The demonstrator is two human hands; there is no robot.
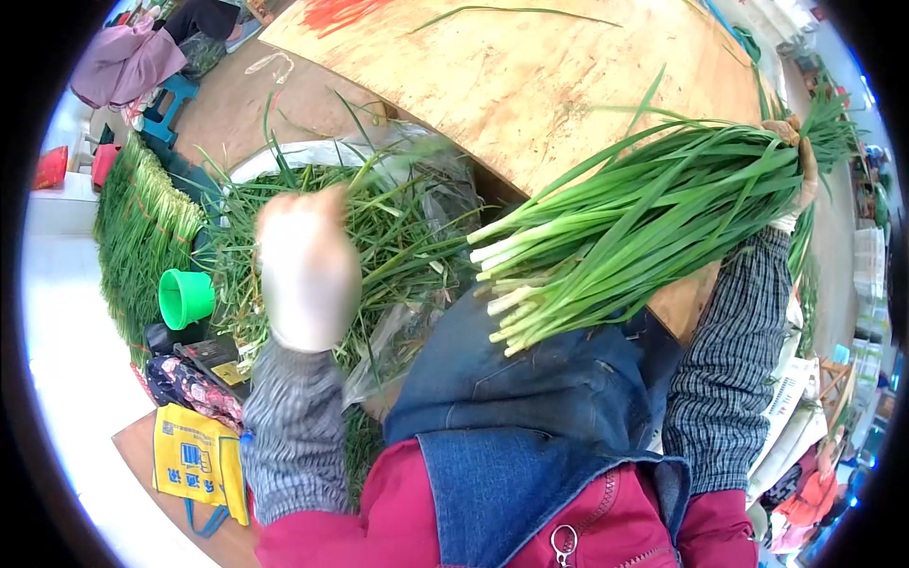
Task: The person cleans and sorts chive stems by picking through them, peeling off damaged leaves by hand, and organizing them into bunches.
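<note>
A large bunch of long green stalks with white ends lies slanted above my lap, its white ends toward the middle of the view. My right hand is wrapped round the leafy part of this bunch at the far right. On the left, my left hand is over a heap of loose green leaves and stalks in a clear plastic bag. Motion smears its fingers, so what it holds, if anything, cannot be made out.
A wooden board spans the top, with red strips on it. At the left are stacked green bunches, a green cup, a yellow bag and a blue stool. Another person is at the upper left.
</note>
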